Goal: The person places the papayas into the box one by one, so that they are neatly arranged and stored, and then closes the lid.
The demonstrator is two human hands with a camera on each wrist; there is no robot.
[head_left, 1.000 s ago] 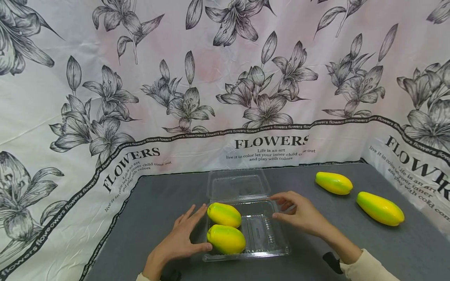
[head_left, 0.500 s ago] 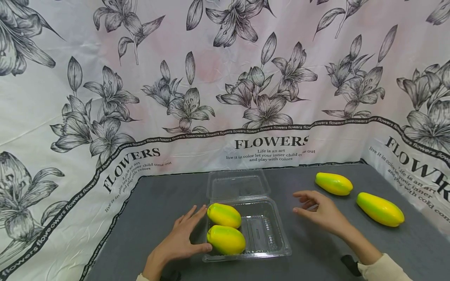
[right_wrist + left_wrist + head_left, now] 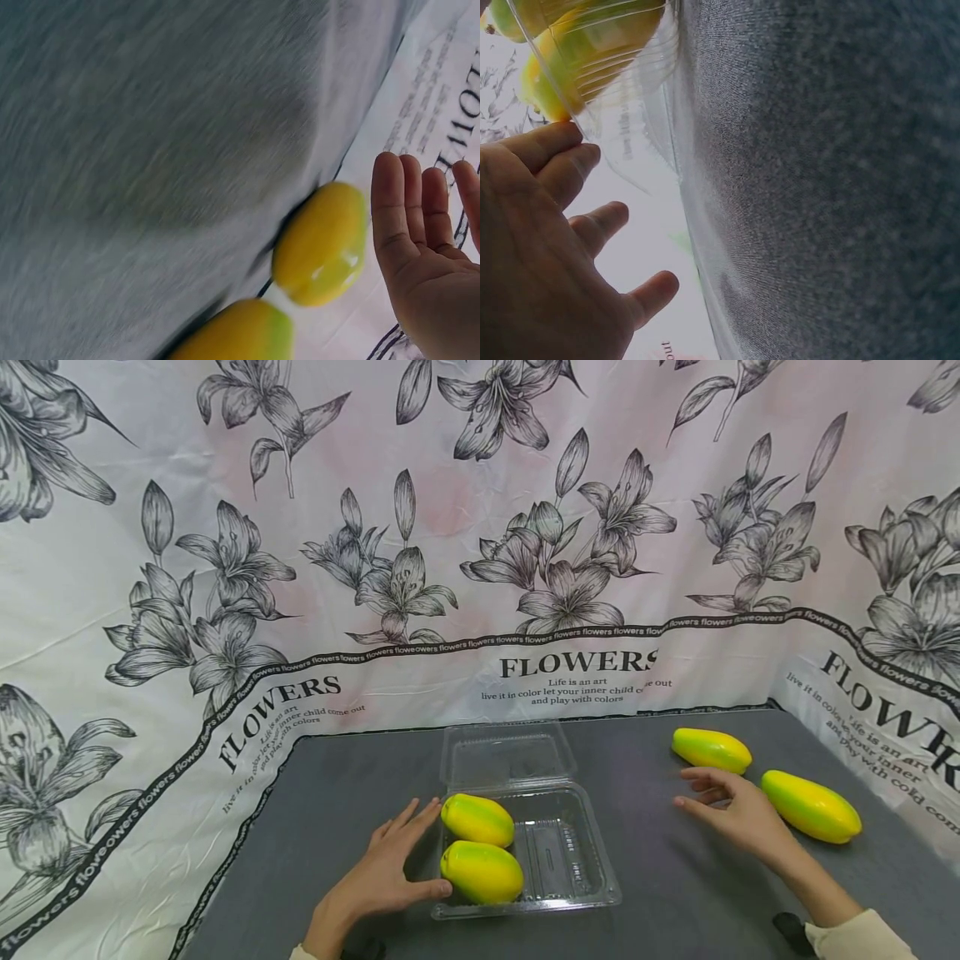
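Note:
A clear plastic clamshell box (image 3: pixel 558 860) lies on the table with its lid (image 3: pixel 510 756) folded back. Two yellow-green papayas, a rear one (image 3: pixel 477 820) and a front one (image 3: pixel 482 872), lie side by side in its left half. My left hand (image 3: pixel 386 860) rests at the box's left side with spread fingers, and its fingertips (image 3: pixel 570 135) meet the plastic wall in the left wrist view. Holding nothing, my right hand (image 3: pixel 738 810) hovers over the table right of the box. Close to it lie two more papayas, one behind (image 3: pixel 711 750) and one to the right (image 3: pixel 812 806).
The grey table (image 3: pixel 360 768) is bordered at the back and sides by a white floral cloth (image 3: pixel 420 685). Small dark objects show near both wrists, one beside the right cuff (image 3: pixel 792 933).
My right hand has left the right edge of the box and moved right, towards the two loose papayas. The left hand, box and fruit have stayed put.

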